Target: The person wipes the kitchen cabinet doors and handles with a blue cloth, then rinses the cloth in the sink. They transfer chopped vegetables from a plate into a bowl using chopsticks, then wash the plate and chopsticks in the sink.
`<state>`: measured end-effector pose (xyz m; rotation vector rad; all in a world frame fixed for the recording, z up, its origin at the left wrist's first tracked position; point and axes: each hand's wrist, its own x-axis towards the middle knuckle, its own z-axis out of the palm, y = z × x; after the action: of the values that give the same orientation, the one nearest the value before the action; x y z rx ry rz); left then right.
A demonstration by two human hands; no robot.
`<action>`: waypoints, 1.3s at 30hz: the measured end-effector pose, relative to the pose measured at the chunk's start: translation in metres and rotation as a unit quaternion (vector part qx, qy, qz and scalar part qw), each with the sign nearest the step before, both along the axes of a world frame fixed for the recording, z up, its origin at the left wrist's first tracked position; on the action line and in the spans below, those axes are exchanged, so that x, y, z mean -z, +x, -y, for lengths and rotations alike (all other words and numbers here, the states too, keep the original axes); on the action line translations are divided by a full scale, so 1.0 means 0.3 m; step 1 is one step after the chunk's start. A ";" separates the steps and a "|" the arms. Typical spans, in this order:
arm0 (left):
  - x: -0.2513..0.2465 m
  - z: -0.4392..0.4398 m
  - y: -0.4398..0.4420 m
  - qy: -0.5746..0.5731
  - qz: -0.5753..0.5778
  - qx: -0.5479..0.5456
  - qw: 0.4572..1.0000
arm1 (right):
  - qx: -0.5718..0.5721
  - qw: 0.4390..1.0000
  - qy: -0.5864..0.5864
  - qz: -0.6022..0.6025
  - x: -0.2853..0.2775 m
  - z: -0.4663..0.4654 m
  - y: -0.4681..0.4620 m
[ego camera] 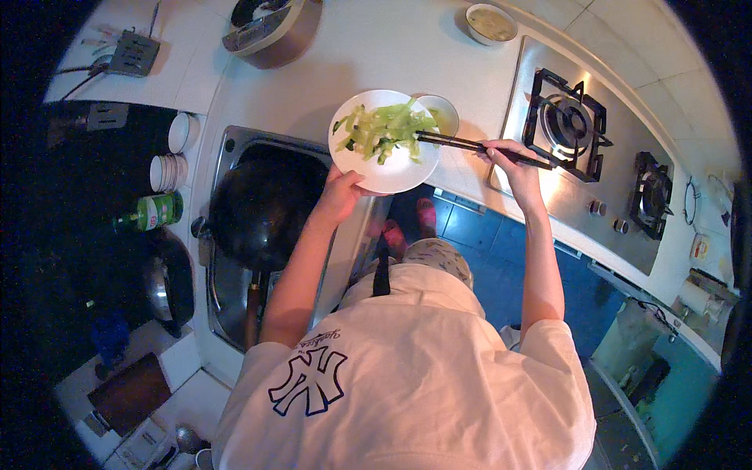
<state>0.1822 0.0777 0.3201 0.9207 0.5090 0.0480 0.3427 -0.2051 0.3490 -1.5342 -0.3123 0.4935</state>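
My left hand (343, 194) grips the lower left rim of a white plate (399, 176), thumb on top. Pieces of cooked green vegetable (376, 126), pale stalks with some dark leaves, lie across the plate. Dark chopsticks (458, 143) are held in my right hand (517, 170), and their tips reach the vegetables at the plate's right side. Partly hidden behind the plate, a small white bowl (451, 111) sits on the countertop; what is inside it is hard to make out.
A large black wok (264, 205) rests in the steel sink (223, 317) at left. To the right is a gas hob (593, 182) with two burners. A filled bowl (492, 24) and a brown appliance (279, 35) stand farther back. A green bottle (158, 211) is beyond the sink.
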 end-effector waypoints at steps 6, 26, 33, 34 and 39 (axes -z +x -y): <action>-0.033 -0.009 0.026 0.010 -0.026 0.016 0.999 | 0.044 0.989 0.101 -0.099 0.043 0.025 -0.007; -0.116 -0.041 0.097 0.058 -0.080 0.067 0.993 | 0.176 0.963 0.158 -0.130 0.198 0.028 0.050; -0.143 -0.045 0.121 0.056 -0.074 0.094 0.991 | 0.162 0.961 0.194 -0.112 0.169 -0.004 -0.015; -0.149 -0.044 0.124 0.062 -0.081 0.094 0.990 | 0.140 0.960 0.205 -0.133 0.171 -0.025 -0.036; -0.181 -0.044 0.149 0.055 -0.114 0.103 0.987 | 0.116 0.953 0.215 -0.181 0.210 -0.107 -0.116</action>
<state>0.2269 0.0909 0.3742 1.0906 0.6240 -0.2208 0.3080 -0.1730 0.2862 -1.0155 0.0477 0.4735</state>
